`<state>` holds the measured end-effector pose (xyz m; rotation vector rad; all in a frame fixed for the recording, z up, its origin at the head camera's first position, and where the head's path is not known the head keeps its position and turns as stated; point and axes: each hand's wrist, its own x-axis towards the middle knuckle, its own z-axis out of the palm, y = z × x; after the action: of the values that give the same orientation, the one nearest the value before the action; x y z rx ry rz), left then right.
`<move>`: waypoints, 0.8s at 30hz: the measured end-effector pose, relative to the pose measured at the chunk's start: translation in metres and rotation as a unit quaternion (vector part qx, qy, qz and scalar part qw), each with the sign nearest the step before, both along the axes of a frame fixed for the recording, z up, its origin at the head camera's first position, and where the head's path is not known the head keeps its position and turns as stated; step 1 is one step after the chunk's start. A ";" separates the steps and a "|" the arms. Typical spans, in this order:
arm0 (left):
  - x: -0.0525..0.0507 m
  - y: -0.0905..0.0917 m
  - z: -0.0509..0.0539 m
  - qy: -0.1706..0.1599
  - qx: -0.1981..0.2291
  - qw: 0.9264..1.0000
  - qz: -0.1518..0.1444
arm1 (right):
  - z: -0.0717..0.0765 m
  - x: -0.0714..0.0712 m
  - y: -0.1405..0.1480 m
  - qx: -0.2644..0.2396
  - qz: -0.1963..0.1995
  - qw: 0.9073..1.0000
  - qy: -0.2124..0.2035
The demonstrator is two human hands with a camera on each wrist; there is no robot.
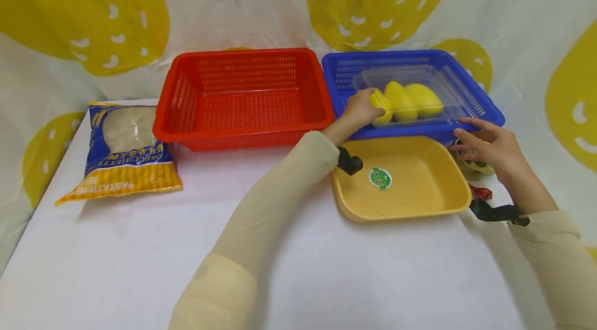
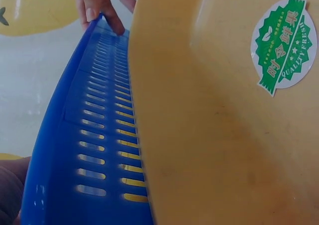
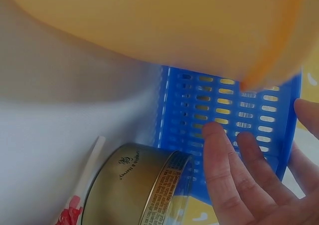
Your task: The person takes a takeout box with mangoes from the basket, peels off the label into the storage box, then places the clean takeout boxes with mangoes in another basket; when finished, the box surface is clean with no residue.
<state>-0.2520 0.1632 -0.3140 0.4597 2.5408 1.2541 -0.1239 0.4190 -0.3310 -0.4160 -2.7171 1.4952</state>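
Observation:
My left hand grips the left end of a clear plastic box with several smooth yellow fruits inside. That box sits in the blue basket. At the basket's front right corner is my right hand, with fingers spread. In the right wrist view, two fairly straight fingers lie before the slotted wall and another digit reaches over the rim. The left wrist view shows little of the left hand, so its fingertips are hidden there.
A yellow tray with a green sticker stands before the blue basket. A red basket and a pasta bag are to the left. Beside the tray, below my right hand, are a gold tin and a red-and-white item.

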 end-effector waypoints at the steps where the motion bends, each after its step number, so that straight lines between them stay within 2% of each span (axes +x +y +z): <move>1: 0.000 0.000 0.000 -0.004 -0.001 1.000 -0.005 | 0.000 0.000 0.000 0.001 0.001 1.000 0.000; 7: 0.001 -0.002 0.000 -0.014 0.015 0.999 -0.025 | 0.001 0.000 0.000 0.012 0.000 1.000 -0.006; 14: 0.008 -0.010 0.000 -0.021 0.089 0.995 -0.049 | 0.002 0.001 0.000 0.013 0.017 1.000 -0.006; 19: 0.018 -0.019 0.002 -0.016 0.159 0.985 -0.059 | 0.003 0.003 0.002 0.008 0.046 0.999 -0.015; 24: 0.026 -0.032 0.007 0.001 0.228 0.972 -0.065 | 0.006 0.006 0.001 0.014 0.065 0.998 -0.023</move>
<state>-0.2265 0.1314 -0.3075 0.7080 2.1696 1.7836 -0.1178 0.4197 -0.3253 -0.2817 -2.8480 1.4916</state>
